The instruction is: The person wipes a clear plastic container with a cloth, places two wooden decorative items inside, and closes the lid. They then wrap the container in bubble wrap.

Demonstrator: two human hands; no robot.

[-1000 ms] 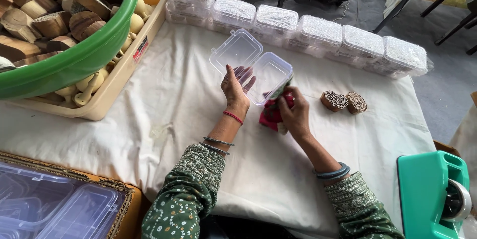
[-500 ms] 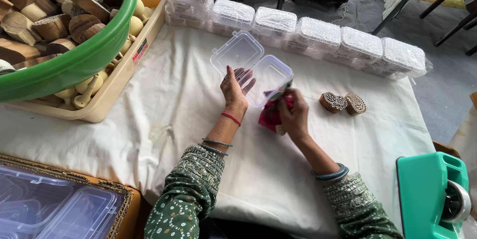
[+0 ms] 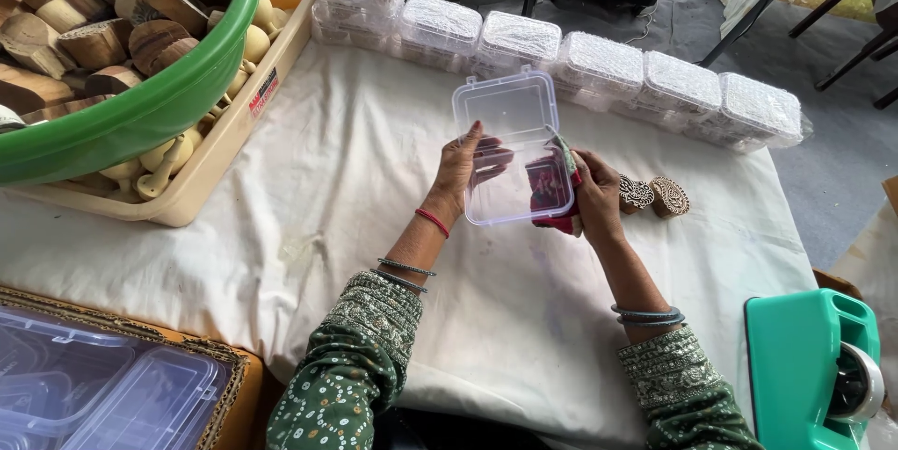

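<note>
**Clear box held open over the cloth**

Much of the right hand (image 3: 599, 197) is screened by the box (image 3: 517, 179) and a red rag (image 3: 552, 190); its fingertips cannot be seen, and the rag shows only through the clear plastic and at the box's right edge. The left hand's (image 3: 458, 174) fingers go behind the box and read as a blur through its wall. The tub (image 3: 150, 113) and the tray (image 3: 220, 155) under it run off the top and left edges; the tape dispenser (image 3: 809, 366) is cut off at bottom right.

The left hand grips the box's left edge, thumb on the near side, fingers curled behind. The right hand is closed around the rag, pressing it against the box's right side. The box sits between both hands, lid (image 3: 505, 104) hinged up and away, above the white cloth (image 3: 355, 188), in front of a row of wrapped boxes (image 3: 599, 62). Two carved wooden blocks (image 3: 652, 194) lie just right of the right hand.
</note>
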